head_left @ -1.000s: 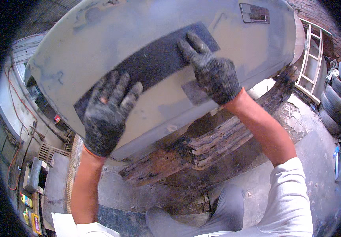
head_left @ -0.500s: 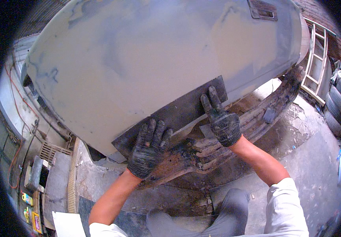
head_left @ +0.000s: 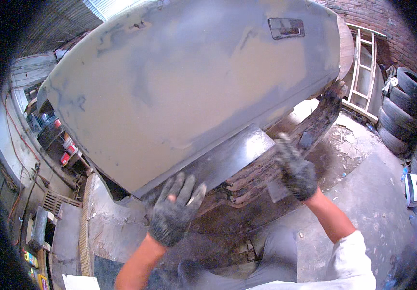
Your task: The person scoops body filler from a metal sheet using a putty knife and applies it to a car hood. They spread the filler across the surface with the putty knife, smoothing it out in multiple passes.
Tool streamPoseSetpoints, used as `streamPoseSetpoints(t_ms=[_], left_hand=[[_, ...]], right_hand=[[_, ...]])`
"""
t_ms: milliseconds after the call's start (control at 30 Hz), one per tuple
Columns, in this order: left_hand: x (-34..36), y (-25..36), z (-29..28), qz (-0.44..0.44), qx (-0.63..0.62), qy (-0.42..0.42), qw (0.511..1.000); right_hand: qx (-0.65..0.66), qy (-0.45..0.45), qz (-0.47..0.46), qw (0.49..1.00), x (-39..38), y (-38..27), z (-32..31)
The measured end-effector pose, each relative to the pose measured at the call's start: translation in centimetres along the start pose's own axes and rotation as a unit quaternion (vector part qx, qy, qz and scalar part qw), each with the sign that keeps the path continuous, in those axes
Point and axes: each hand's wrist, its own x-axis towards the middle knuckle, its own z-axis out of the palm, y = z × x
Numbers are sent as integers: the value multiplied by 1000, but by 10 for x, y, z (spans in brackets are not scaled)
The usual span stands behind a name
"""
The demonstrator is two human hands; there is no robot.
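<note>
A large curved car body panel, grey with tan filler patches, tilts in front of me. Along its lower edge lies a long dark flat sheet, its right end glossy with reflected light. My left hand, in a black coated glove, rests with spread fingers at the sheet's lower left part. Just off the sheet's right end is my right hand, gloved the same way. Its fingers are stretched and blurred, and nothing shows in them. A dark recessed handle sits at the panel's upper right.
A rusty, grimy beam runs under the panel. Stacked tyres and a pale wooden frame stand at the right. A white container is at the far right. Bottles and a floor grate lie to the left.
The sheet has come down from the panel's face to its lower edge and tilted. My right hand has left it, moving right and down; my left hand has shifted slightly down. My view has shifted too.
</note>
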Motion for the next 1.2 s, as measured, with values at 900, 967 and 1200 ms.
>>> streamPoseSetpoints(t_ms=[900, 967, 1200], left_hand=[[-158, 152, 22, -610, -545, 344, 461], [-168, 153, 22, -576, -566, 366, 463], [-196, 150, 20, -590, -372, 204, 687]], right_hand=[[222, 64, -21, 973, 61, -81, -7], [72, 148, -181, 970, 138, -111, -19], [-20, 320, -347, 881, 298, -201, -3]])
